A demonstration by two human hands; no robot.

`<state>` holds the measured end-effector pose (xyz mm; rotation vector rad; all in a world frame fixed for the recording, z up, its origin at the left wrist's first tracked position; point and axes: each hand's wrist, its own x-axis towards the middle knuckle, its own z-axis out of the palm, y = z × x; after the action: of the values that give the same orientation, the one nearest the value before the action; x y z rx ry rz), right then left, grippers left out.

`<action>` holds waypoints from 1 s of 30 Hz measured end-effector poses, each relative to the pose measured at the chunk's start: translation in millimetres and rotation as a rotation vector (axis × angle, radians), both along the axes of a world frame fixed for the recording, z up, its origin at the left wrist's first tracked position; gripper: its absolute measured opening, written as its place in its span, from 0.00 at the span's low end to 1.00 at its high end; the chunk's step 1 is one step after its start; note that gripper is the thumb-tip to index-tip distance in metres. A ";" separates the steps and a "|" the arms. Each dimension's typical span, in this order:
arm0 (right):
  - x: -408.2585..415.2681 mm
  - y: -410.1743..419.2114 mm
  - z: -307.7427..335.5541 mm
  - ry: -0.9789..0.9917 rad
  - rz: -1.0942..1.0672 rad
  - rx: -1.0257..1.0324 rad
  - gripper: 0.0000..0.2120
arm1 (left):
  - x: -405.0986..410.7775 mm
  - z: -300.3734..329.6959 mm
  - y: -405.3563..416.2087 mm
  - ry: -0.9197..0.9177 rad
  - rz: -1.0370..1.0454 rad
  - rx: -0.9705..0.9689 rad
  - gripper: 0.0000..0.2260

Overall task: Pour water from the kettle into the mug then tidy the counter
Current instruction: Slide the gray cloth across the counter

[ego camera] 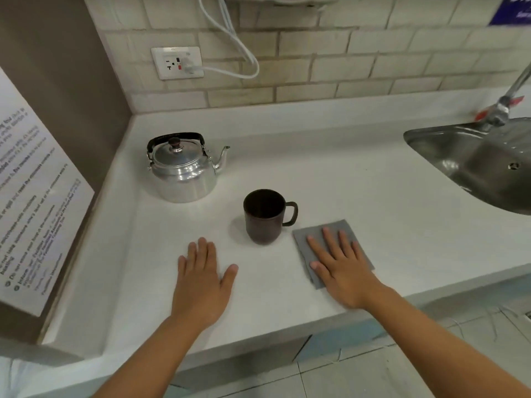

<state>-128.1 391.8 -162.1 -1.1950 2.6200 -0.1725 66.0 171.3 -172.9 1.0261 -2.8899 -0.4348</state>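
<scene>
Both hands flat and empty; pour not yet begun.

Left hand (201,278) spread open on bare surface (359,179); right hand (342,265) spread open on grey cloth (324,229), gripping nothing. Kettle (184,170) far left, spout toward mug (264,216), standing just left of cloth. Risks judged: knocked mug on reach for kettle; overshoot from narrow spout; loose lid (175,149) slipping at tilt; possibly hot metal.
</scene>
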 end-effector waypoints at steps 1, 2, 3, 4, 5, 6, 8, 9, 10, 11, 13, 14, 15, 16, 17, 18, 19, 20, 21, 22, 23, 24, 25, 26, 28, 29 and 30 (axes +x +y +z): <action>-13.3 -13.8 0.5 0.018 0.023 0.023 0.26 | 0.9 -1.9 4.1 -0.012 0.001 -0.020 0.33; -27.7 -29.3 1.6 0.038 0.044 0.043 0.27 | 1.9 -4.3 7.2 -0.008 0.004 -0.041 0.33; -41.5 -44.8 2.7 0.052 0.061 0.064 0.27 | 2.7 -6.2 8.7 0.004 0.008 -0.055 0.34; -54.5 -58.8 3.8 0.059 0.078 0.088 0.27 | 3.0 -7.2 8.9 0.018 0.011 -0.059 0.34; -66.3 -70.4 4.5 0.060 0.090 0.112 0.27 | 3.3 -7.6 8.0 0.029 0.015 -0.061 0.34; -77.0 -79.1 5.0 0.057 0.090 0.133 0.28 | 3.3 -7.6 7.3 0.034 0.020 -0.065 0.34; -91.7 -85.5 4.1 0.038 0.040 0.141 0.29 | 2.9 -6.8 8.9 0.034 0.028 -0.073 0.34; -94.0 -83.4 3.4 0.025 -0.006 0.122 0.29 | 2.7 -6.4 10.3 0.038 0.031 -0.075 0.34; -92.3 -78.3 3.4 0.008 -0.054 0.093 0.29 | 2.4 -5.8 11.6 0.039 0.037 -0.077 0.34; -86.9 -71.0 3.2 -0.008 -0.095 0.062 0.29 | 2.3 -5.1 12.3 0.038 0.040 -0.076 0.34; -64.1 -50.6 1.0 -0.013 -0.120 0.017 0.29 | 2.1 -3.8 13.2 0.029 0.044 -0.073 0.33; -46.8 -39.2 -1.5 -0.004 -0.103 -0.003 0.29 | 1.7 -3.3 13.8 0.022 0.047 -0.072 0.33; -25.5 -27.9 -4.3 0.002 -0.074 -0.022 0.29 | 1.5 -2.5 14.5 0.014 0.048 -0.069 0.33; -1.8 -18.1 -6.2 0.011 -0.039 -0.037 0.29 | 1.3 -1.4 15.3 0.006 0.050 -0.064 0.33; 21.7 -11.0 -7.0 0.020 -0.004 -0.045 0.29 | 1.5 -0.1 15.9 0.001 0.053 -0.059 0.33; 42.9 -7.9 -6.7 0.024 0.024 -0.044 0.29 | 1.5 1.5 16.0 -0.002 0.055 -0.051 0.32; 61.2 -8.6 -5.9 0.023 0.047 -0.036 0.29 | 2.1 3.3 15.9 -0.003 0.053 -0.033 0.32; 75.9 -12.7 -5.2 0.021 0.070 -0.026 0.28 | 2.3 5.5 15.2 0.004 0.049 0.000 0.31; 87.5 -19.4 -4.0 0.021 0.095 -0.015 0.28 | 2.9 8.1 14.0 0.023 0.047 0.047 0.30; 97.0 -27.0 -2.4 0.018 0.125 -0.003 0.28 | 4.0 11.1 12.9 0.053 0.052 0.105 0.28; 105.9 -35.6 -1.3 0.010 0.160 0.008 0.28 | 5.6 14.2 11.7 0.093 0.064 0.164 0.27; 114.8 -44.7 -1.1 0.001 0.200 0.011 0.28 | 8.1 17.1 10.6 0.143 0.078 0.214 0.27; 123.2 -54.4 -1.1 -0.013 0.239 0.007 0.28 | 10.9 19.9 9.6 0.195 0.090 0.247 0.26; 130.8 -65.2 -0.5 -0.034 0.270 -0.003 0.28 | 13.6 23.2 8.8 0.242 0.097 0.261 0.25; 141.6 -87.6 4.9 -0.108 0.308 -0.043 0.29 | 18.1 30.0 7.2 0.332 0.093 0.252 0.24; 143.2 -96.8 9.3 -0.154 0.318 -0.077 0.29 | 19.7 33.0 7.7 0.387 0.091 0.232 0.23; 141.5 -102.4 13.9 -0.204 0.320 -0.125 0.30 | 20.5 35.7 9.1 0.446 0.089 0.205 0.22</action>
<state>13.5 289.4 -148.3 -1.5304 2.2384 -0.3781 86.5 180.4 -137.2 0.9314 -2.4332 -0.8459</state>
